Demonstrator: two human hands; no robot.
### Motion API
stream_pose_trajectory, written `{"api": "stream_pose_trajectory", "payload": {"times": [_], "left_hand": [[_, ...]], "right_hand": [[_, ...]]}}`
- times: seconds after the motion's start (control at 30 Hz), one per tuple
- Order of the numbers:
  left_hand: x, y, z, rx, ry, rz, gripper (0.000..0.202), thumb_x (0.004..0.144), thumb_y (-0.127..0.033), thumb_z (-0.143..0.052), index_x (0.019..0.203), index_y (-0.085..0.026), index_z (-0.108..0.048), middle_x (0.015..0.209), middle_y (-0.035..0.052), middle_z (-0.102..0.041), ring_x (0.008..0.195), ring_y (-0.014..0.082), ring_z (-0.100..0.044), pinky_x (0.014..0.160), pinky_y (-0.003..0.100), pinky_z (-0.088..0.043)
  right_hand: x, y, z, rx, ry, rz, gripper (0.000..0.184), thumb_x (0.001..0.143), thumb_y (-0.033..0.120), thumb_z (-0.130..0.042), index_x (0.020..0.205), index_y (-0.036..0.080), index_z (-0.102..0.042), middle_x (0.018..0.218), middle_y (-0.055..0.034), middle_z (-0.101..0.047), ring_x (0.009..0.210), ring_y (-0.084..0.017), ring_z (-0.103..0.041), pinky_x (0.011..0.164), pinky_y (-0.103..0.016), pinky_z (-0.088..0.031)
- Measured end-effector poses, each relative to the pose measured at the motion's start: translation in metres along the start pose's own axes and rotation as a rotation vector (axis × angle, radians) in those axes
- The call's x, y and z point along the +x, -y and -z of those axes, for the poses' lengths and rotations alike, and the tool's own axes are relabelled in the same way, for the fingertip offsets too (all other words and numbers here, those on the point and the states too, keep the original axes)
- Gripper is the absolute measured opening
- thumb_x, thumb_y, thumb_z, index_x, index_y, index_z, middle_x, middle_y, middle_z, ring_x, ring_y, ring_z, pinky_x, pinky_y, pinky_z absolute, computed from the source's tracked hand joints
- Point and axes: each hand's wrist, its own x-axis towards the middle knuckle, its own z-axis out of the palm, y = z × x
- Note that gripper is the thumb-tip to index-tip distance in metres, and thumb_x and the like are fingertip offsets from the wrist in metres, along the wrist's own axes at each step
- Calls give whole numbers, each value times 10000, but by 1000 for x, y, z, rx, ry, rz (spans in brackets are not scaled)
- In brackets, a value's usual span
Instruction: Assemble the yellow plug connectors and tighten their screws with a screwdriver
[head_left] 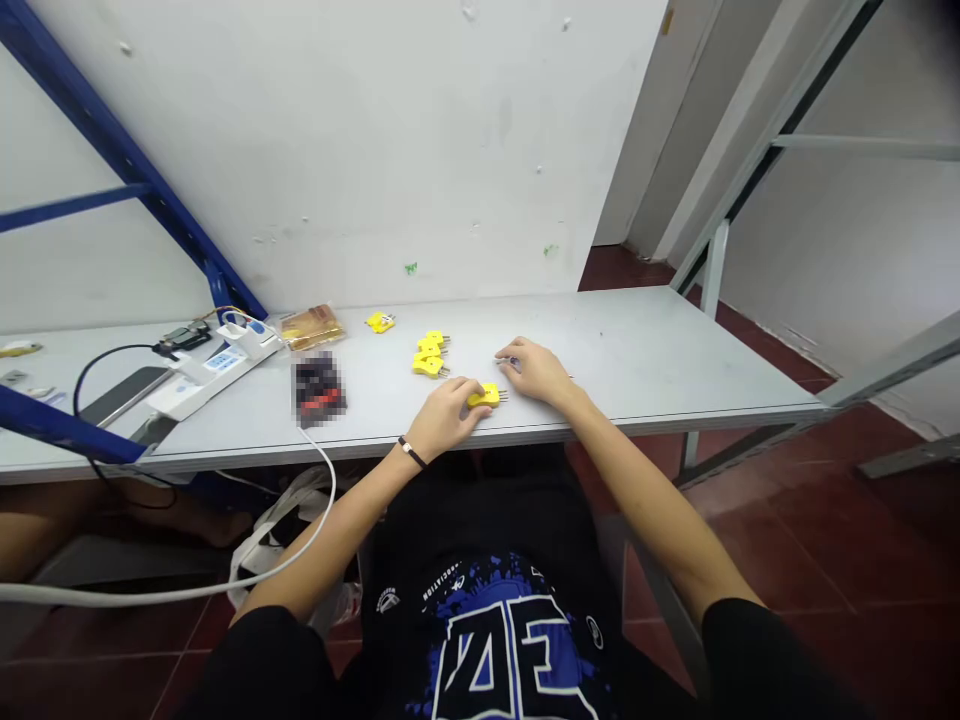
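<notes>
My left hand (444, 415) is closed on a yellow plug (484, 396) just above the table's front edge. The plug's metal pins point right, toward my other hand. Thumb and forefinger pinched, my right hand (538, 370) rests low over the tabletop. A small, thin silvery piece shows at those fingertips, too small for me to name. Beyond my left hand, several yellow plugs (430, 352) lie in a short row, pins to the right. Farther back sits a small yellow cluster (380, 321).
Left on the table (675, 350) are a clear bag with amber contents (311, 327), a blurred dark and red item (319, 390), a white power strip (217, 370) and a phone (124, 395). A white cable (330, 490) crosses my left arm. Another person's leg (180, 510) shows below.
</notes>
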Motion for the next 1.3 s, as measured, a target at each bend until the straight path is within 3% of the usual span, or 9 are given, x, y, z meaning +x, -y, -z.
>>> {"api": "stream_pose_trajectory", "payload": {"times": [0.17,0.27,0.37,0.57,0.73,0.9,1.2,1.3], "left_hand": [[0,-3,3,-113,-2,29,200,936,-381,-669,1032,-207,-650,1005,59,-700,760,178,-631,755,344,-542],[2,-2,5,-236,-42,71,244,926,-406,-678,1066,-206,-669,1032,70,-699,874,196,-664,737,321,-555],[4,2,6,-308,-122,112,237,943,-386,-651,1080,-197,-686,1070,82,-701,957,204,-677,736,315,-564],[2,2,9,-302,-352,62,214,948,-402,-663,991,-210,-747,950,58,-748,826,175,-681,723,321,-561],[-2,-8,13,-249,-485,-27,205,957,-398,-665,911,-230,-774,898,46,-758,836,184,-695,789,363,-587],[-3,-12,14,-218,-538,-48,200,976,-383,-640,922,-242,-772,919,45,-753,866,187,-709,843,387,-600],[-6,-9,19,-187,-618,-26,254,1013,-419,-563,890,-219,-661,893,58,-689,895,196,-653,869,392,-562],[-2,-13,18,-422,-622,91,327,999,-507,-558,878,-206,-598,862,46,-617,792,168,-595,777,353,-547]], "right_hand": [[2,2,-11,-46,16,-23,252,987,238,-492,1011,217,-742,1175,-91,-702,971,-229,-660,855,-352,-523],[3,1,-10,-65,8,-45,217,982,202,-504,997,207,-720,1123,-101,-703,954,-221,-660,835,-327,-511],[2,8,-4,51,-4,5,173,981,195,-531,980,186,-704,1074,-112,-700,931,-216,-649,855,-334,-495],[-10,48,18,264,96,186,157,957,263,-592,957,199,-735,987,-58,-735,855,-178,-634,788,-307,-480],[-19,69,30,431,153,152,199,934,306,-594,929,191,-756,866,-41,-734,706,-151,-575,682,-296,-446],[-20,72,37,646,199,96,327,879,479,-650,863,168,-750,668,7,-620,563,-111,-442,577,-275,-390],[-27,93,42,805,184,15,479,837,660,-655,799,189,-735,592,34,-472,533,-100,-307,493,-262,-278],[-30,100,47,973,32,34,508,878,700,-588,775,206,-644,624,37,-406,537,-101,-322,495,-265,-292]]}}
